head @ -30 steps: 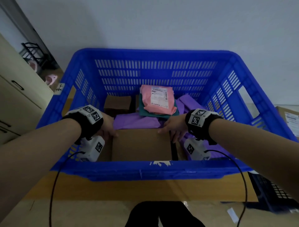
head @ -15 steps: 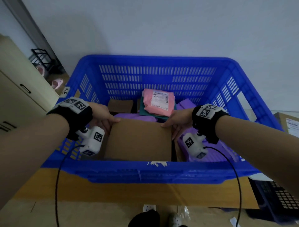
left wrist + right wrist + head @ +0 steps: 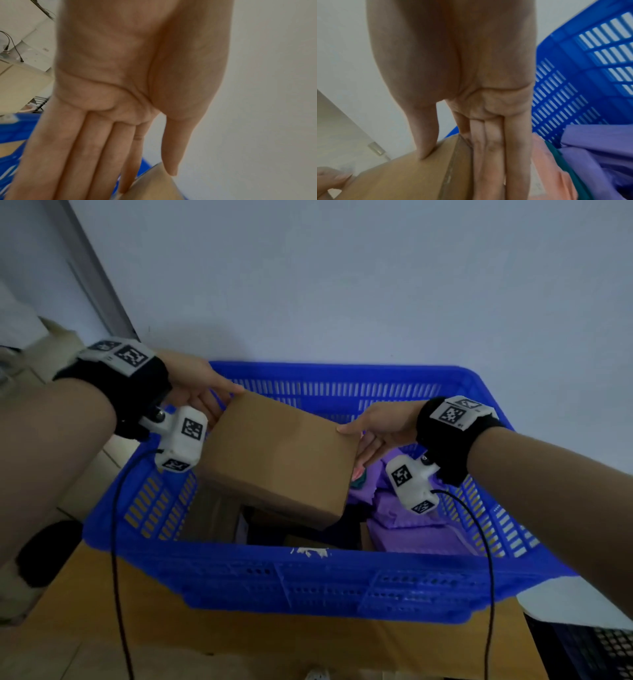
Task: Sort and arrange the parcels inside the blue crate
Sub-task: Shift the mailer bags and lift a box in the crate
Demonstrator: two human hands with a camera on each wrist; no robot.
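Observation:
A plain brown cardboard box (image 3: 277, 453) hangs tilted above the blue crate (image 3: 308, 563), held from both ends. My left hand (image 3: 224, 405) grips its far left corner, thumb on top and fingers underneath. My right hand (image 3: 352, 445) pinches the right edge, with the thumb on the top face and straight fingers down the side, which the right wrist view shows on the box (image 3: 402, 175). Inside the crate, purple mailers (image 3: 411, 529) lie on the right. A pink parcel (image 3: 546, 162) rests on a teal one (image 3: 565, 166). More brown boxes (image 3: 212, 515) sit low on the left.
The crate stands on a wooden table (image 3: 239, 642) against a pale wall. A cream cabinet (image 3: 20, 83) is to the left. A dark slotted crate (image 3: 589, 648) sits low at the right. Cables from both wrist cameras hang over the crate's near rim.
Both hands have lifted the cardboard box from the crate's near middle up above the rim and tilted it. The head view has swung upward.

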